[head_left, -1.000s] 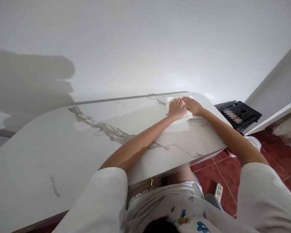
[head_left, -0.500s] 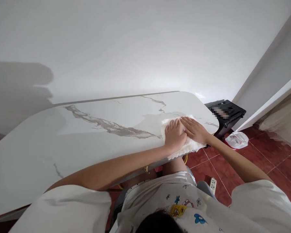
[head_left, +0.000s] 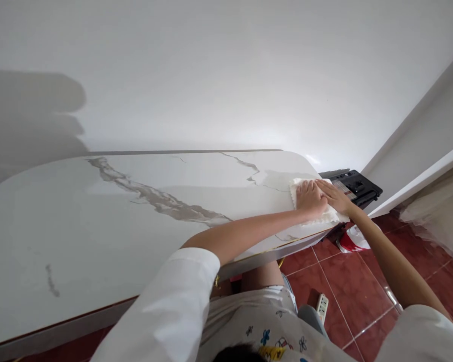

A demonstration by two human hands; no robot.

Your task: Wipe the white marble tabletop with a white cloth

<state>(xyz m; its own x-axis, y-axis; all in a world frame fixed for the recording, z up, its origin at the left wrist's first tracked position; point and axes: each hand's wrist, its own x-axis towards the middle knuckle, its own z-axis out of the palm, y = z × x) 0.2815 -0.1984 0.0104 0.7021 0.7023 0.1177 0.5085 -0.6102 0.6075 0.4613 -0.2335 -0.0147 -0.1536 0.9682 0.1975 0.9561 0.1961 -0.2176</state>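
A white cloth with a wavy edge lies on the right end of a white marble-patterned table. Both palms press down on it side by side. My left hand lies on the cloth's left part, fingers pointing away from me and slightly bent. Beside it, touching, my right hand rests flat with its fingers stretched towards the left hand. Neither hand has its fingers wrapped round the cloth. Part of the cloth is hidden under the hands.
A white wall runs along the table's back edge. Past the right end stands a black case. On the red tiled floor are a red container with a white bag and a power strip. Pale fabric hangs at the right.
Both hands have slid the cloth to the right along the table, towards its right end. The view has shifted a little.
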